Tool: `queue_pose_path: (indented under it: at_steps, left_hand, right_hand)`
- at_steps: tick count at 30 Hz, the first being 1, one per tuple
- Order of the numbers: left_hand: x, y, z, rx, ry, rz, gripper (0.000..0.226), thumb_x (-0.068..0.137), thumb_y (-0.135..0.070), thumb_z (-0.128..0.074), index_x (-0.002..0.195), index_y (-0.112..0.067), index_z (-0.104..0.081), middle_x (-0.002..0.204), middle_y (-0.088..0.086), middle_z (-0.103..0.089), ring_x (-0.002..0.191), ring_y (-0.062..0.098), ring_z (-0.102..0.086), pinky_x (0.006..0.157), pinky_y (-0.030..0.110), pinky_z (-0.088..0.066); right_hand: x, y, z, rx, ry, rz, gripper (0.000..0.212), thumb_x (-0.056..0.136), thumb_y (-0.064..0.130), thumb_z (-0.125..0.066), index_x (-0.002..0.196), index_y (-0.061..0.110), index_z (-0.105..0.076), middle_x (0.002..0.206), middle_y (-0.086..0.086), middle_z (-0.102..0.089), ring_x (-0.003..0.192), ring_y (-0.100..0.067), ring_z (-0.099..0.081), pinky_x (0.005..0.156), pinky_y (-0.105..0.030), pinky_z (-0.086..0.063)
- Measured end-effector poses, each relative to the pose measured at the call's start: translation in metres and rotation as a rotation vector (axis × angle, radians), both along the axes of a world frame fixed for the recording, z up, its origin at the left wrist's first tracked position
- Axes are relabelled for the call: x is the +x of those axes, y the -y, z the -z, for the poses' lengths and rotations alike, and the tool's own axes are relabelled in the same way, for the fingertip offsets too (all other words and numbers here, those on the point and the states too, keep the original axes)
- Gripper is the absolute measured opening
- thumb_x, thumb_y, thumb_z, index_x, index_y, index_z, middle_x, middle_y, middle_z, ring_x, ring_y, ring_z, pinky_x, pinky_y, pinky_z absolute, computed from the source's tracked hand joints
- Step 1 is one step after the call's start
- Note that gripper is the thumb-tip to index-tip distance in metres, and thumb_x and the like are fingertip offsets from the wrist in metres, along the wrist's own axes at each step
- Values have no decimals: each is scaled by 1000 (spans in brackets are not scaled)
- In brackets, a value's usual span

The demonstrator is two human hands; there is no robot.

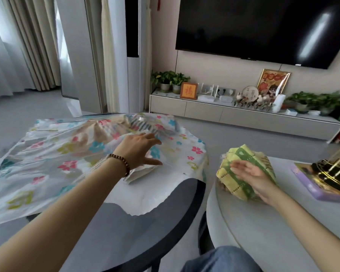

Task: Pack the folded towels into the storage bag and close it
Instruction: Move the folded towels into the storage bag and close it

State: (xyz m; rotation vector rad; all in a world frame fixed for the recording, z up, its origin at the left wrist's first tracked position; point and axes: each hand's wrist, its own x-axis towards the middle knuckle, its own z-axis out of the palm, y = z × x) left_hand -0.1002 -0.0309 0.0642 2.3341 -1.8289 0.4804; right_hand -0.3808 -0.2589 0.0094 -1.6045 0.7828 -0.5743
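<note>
1. The bag [53,154], clear plastic printed with coloured flowers, lies spread over the dark round table [137,228], its white edge hanging past the rim on the right.
2. Folded towels show through the plastic at the bag's far end [149,124]; another white fold [139,172] lies just under the left hand.
3. The left hand [139,149], a bead bracelet [120,163] on its wrist, rests open on top of the bag, fingers spread, gripping nothing.
4. The right hand [253,176] lies on a green-and-yellow towel [241,169], fingers loosely curled over it; whether it grips or only presses, I cannot tell.
5. That towel sits on the pale round table [263,222], beside the dark one, near a purple box [318,189].
6. Beyond: grey floor, a low cabinet [224,112] with plants and frames, a wall television [263,28], and curtains [18,46] at left.
</note>
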Motion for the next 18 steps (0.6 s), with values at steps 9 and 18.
queue_pose_path:
  at_steps: [9, 18]
  left_hand:
    - [-25, 43, 8, 98, 13, -1, 73, 71, -71, -51, 129, -27, -47, 132, -6, -53, 118, 16, -47, 96, 32, -39]
    - [-31, 54, 18, 167, -16, -45, 69, 72, -70, -50, 129, -29, -46, 132, -9, -51, 120, 14, -46, 99, 30, -38]
  right_hand:
    - [-42, 96, 33, -343, -446, 346, 53, 68, 47, -79, 108, 19, -58, 110, -3, -61, 102, -24, -58, 90, -39, -48]
    - [-51, 139, 34, 178, -90, 615, 50, 91, 39, -58, 121, -1, -59, 125, -19, -62, 114, -35, -59, 99, -49, -48]
